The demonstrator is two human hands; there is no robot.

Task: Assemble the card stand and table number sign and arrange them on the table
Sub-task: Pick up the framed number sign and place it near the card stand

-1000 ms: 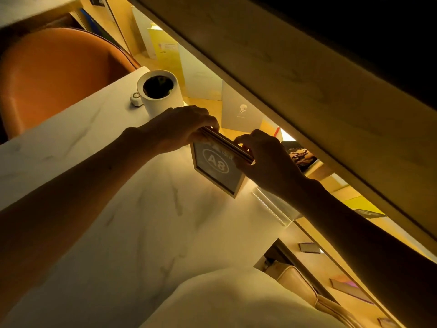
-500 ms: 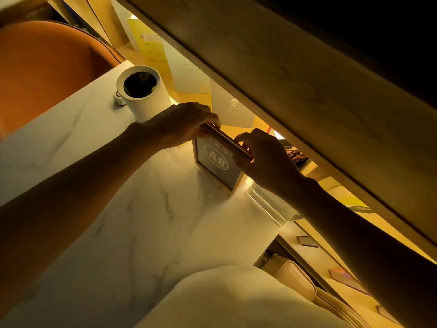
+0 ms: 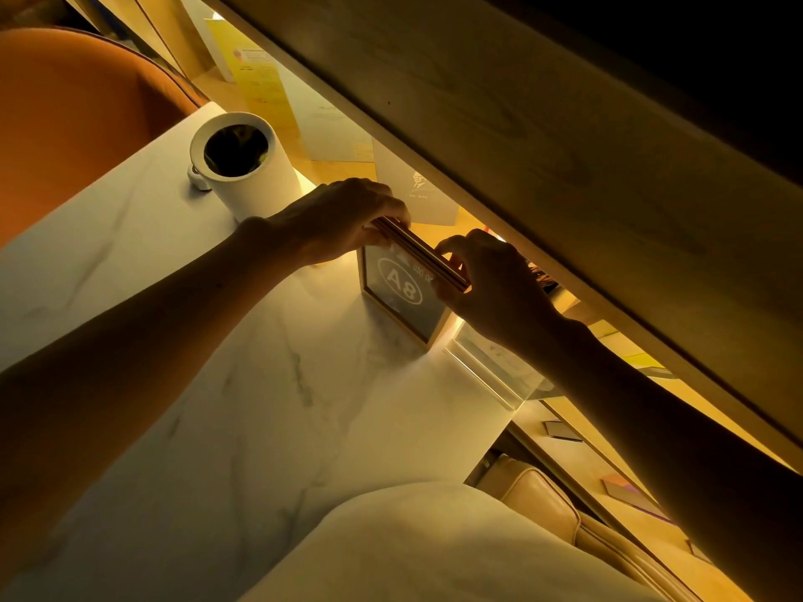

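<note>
Two hands at work on one table number sign (image 3: 402, 297), counted left to right as follows: one orange chair back (image 3: 78, 136) far left, one white cylindrical cup (image 3: 245, 167) standing upright on the marble table (image 3: 182, 362) with one small white object touching its left foot, then the left hand (image 3: 339, 221), the sign, the right hand (image 3: 491, 284), and one clear acrylic card stand (image 3: 491, 371) just beside the sign's right edge. Sign upright near the far edge of the table, dark face marked A8 turned toward the near side, long top edge running from far left down to near right. Left hand pinching the far-left end of that top edge, fingers curled over it; right hand pinching the near-right end, fingertips (image 3: 447, 249) pressed onto the rail. Both grips directly above the sign body, so likely only a straight push down to seat the top rail, or a small slide along the table. Neither hand clearly nearer; right hand closer to the card stand. Wooden shelf (image 3: 521, 145) overhanging close above, leaving little headroom.
</note>
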